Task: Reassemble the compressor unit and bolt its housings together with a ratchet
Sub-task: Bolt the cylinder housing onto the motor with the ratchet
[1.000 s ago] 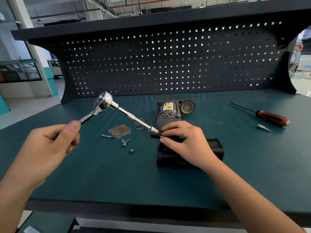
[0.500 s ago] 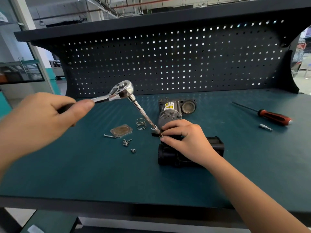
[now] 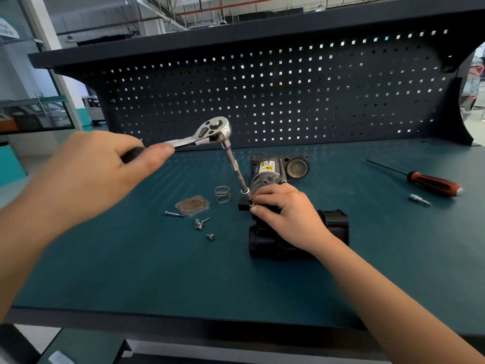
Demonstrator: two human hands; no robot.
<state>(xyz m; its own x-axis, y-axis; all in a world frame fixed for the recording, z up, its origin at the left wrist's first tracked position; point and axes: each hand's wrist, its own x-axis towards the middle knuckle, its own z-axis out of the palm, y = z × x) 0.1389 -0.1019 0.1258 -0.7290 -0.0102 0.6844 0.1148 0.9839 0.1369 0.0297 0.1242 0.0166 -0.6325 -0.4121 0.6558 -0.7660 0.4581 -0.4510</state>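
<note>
We see the left hand point(image 3: 86, 177) wrapped round the handle of the ratchet point(image 3: 214, 132), whose extension slants down to the compressor unit point(image 3: 267, 177) on the bench point(image 3: 131, 271). The right hand point(image 3: 288, 219) lies over the black housing point(image 3: 337, 224) — thumb and forefinger pinching the ratchet's socket tip against it. A spring point(image 3: 222, 194), a plate point(image 3: 192, 205) and loose screws point(image 3: 200, 224) lie just left; a screwdriver point(image 3: 430, 181) well apart at right

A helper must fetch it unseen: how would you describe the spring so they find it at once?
On the green bench, look just left of the black compressor. The spring lies between it and a flat plate. It is the only coil of wire; its neighbours are a plate and screws.
</note>
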